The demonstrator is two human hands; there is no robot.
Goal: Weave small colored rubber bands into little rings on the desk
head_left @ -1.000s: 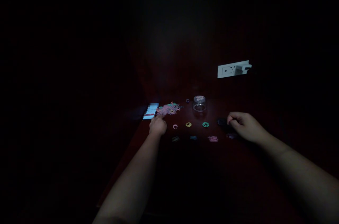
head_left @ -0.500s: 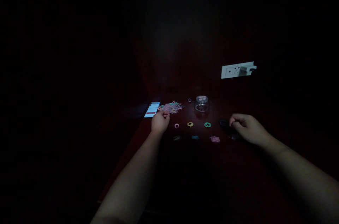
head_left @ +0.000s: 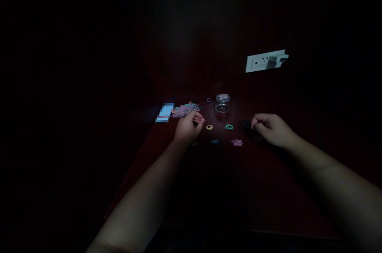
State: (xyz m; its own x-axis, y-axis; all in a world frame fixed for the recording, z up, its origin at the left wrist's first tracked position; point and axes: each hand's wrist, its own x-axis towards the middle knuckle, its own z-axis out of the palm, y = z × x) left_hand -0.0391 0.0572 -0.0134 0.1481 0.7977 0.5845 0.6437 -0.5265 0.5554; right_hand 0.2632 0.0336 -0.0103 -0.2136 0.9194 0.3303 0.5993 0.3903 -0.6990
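Note:
My left hand (head_left: 189, 126) is closed in a pinch just in front of a loose heap of small coloured bands (head_left: 186, 109), mostly lilac and pink. A thin, faint piece pokes out past its fingertips, too small to name. Beside those fingers lie a yellow ring-shaped band (head_left: 209, 127) and, further right, green bands (head_left: 229, 127). My right hand (head_left: 270, 128) rests with curled fingers by a dark bunch of bands (head_left: 246, 124); whether it holds anything is hidden. Nearer me are a blue bunch (head_left: 215, 141) and a pink bunch (head_left: 237, 142).
A clear lidded jar (head_left: 223, 103) stands behind the rows, with a small pale ring (head_left: 208, 100) left of it. A lit phone (head_left: 164, 112) lies at the left table edge. A wall socket (head_left: 266, 61) holds a plug. Surroundings are very dark.
My left hand has moved right from the heap's front edge toward the yellow band, and now covers where the pink ring lay. My right hand stays by the dark bunch. The view has tilted downward.

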